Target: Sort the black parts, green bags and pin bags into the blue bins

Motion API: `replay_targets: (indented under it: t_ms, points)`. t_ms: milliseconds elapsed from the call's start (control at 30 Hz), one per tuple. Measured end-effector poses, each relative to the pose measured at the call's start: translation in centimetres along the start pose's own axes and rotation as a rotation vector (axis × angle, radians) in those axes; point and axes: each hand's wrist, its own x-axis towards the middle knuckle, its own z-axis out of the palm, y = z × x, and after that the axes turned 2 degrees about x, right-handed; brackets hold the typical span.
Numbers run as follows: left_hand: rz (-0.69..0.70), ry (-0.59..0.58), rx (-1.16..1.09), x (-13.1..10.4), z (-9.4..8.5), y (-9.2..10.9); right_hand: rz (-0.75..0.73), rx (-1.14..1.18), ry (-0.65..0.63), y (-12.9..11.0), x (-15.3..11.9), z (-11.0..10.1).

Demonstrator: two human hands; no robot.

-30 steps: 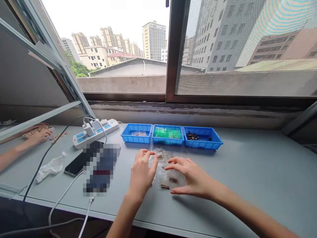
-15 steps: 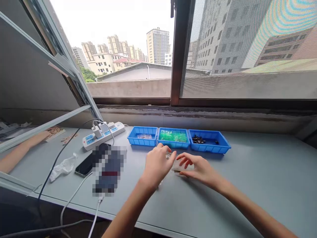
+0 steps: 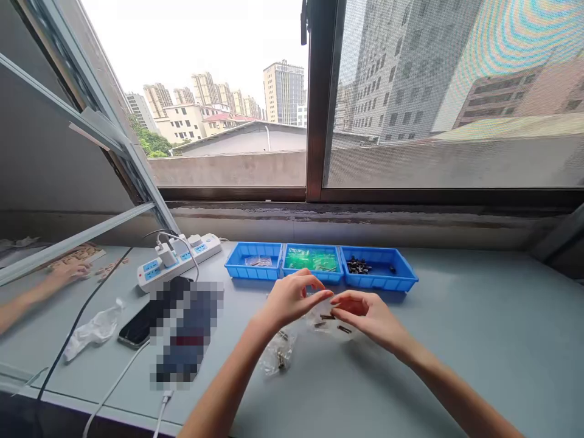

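My left hand point(image 3: 294, 299) is above the desk with its fingers curled and thumb tip close to its index finger. Anything between them is too small to make out. Facing it, my right hand point(image 3: 367, 315) has thumb and fingers drawn together in a pinch; what it holds, if anything, is hidden. Just under the right fingertips lie small dark metal pins or screws, one pin point(image 3: 344, 329) apart from the others, on or in clear plastic point(image 3: 314, 317). Beside my left forearm rests a clear plastic bag point(image 3: 272, 359) with small metal pieces in it.
Behind my hands stand three blue trays: the left tray point(image 3: 253, 271) with small clear packets, the middle tray point(image 3: 314, 277) with green packets, the right tray point(image 3: 378, 281) with small black parts. At left are a power strip point(image 3: 180, 261), phone point(image 3: 134, 331), cables and crumpled tissue point(image 3: 95, 328).
My right thumb and fingers have closed together, and the two hands' fingertips have come nearer each other. The head view has shifted slightly, and the plastic bag by my left forearm now shows.
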Motion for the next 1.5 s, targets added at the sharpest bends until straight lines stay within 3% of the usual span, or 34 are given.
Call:
replay_targets:
  t_ms: [167, 333, 567, 900, 1033, 1200, 1267, 1433, 1500]
  points:
    - [0.088, -0.043, -0.150, -0.2, 0.1, -0.3, -0.051, 0.026, 0.054, 0.0, -0.2, 0.2]
    - [0.098, 0.007, -0.209, -0.1, 0.9, -0.5, -0.158, -0.112, 0.157, 0.0, -0.3, 0.1]
    - [0.132, 0.093, -0.318, 0.1, 1.6, -0.2, -0.153, -0.015, 0.172, -0.9, -0.5, 0.2]
    - [0.186, 0.252, -0.392, 0.2, 1.8, -0.3, -0.515, -0.198, 0.407, -1.0, -0.9, -0.3]
    - [0.193, 0.274, -0.408, 0.2, 1.9, -0.3, -0.416, -0.151, 0.424, -0.9, -0.8, -0.2]
    - [0.083, 0.300, -0.346, 0.6, 1.9, -0.6, -0.204, -0.086, 0.299, -0.4, -0.5, 0.0]
    - [0.004, 0.386, -0.305, 0.9, 1.3, -1.4, -0.193, -0.147, 0.284, -0.1, -0.5, 0.1]
    - [-0.284, 0.729, -0.078, 1.2, -1.2, -4.8, -0.232, -0.617, 0.260, 0.3, -0.8, -0.4]
    - [-0.374, 0.803, 0.023, 1.0, -2.0, -5.8, -0.230, -0.718, 0.267, 0.4, -0.9, -0.7]
